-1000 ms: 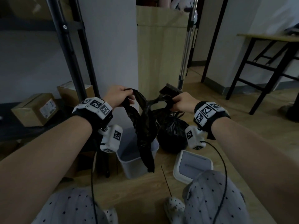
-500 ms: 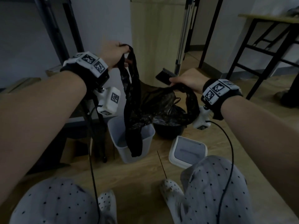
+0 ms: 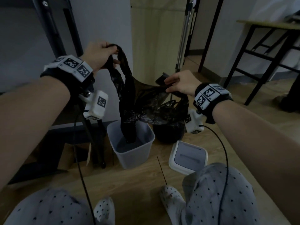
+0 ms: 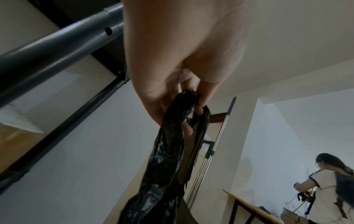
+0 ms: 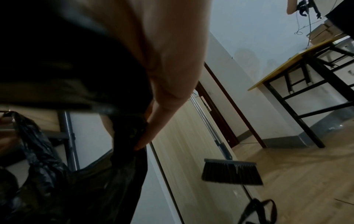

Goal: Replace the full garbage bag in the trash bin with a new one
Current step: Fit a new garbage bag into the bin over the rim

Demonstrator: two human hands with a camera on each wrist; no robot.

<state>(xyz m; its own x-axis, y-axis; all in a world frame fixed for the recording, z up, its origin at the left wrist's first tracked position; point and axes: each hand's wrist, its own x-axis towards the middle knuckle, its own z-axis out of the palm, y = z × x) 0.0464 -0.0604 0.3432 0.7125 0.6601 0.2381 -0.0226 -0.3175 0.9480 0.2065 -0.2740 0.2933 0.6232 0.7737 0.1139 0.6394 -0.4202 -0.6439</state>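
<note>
A new black garbage bag [image 3: 129, 101] hangs stretched between my two hands, its lower end dipping into the open grey trash bin [image 3: 146, 148] on the floor. My left hand [image 3: 99, 54] grips one handle loop [image 4: 184, 121] of the bag, raised above the bin's left side. My right hand [image 3: 180, 83] pinches the other side of the bag [image 5: 126, 136], lower and to the right. The full, tied black bag [image 3: 168, 132] stands on the floor right behind the bin, partly hidden by the new bag.
The bin's white lid [image 3: 188, 156] lies on the floor right of the bin. A broom [image 5: 231, 171] leans on a wooden panel [image 3: 155, 38] behind. A dark metal rack [image 3: 55, 30] stands left, a table [image 3: 267, 30] right. My knees and slippers [image 3: 172, 198] are near the bin.
My hands have pulled further apart and spread the bag wider. The bag's lower end now hangs inside the bin. My left hand stays high, my right lower.
</note>
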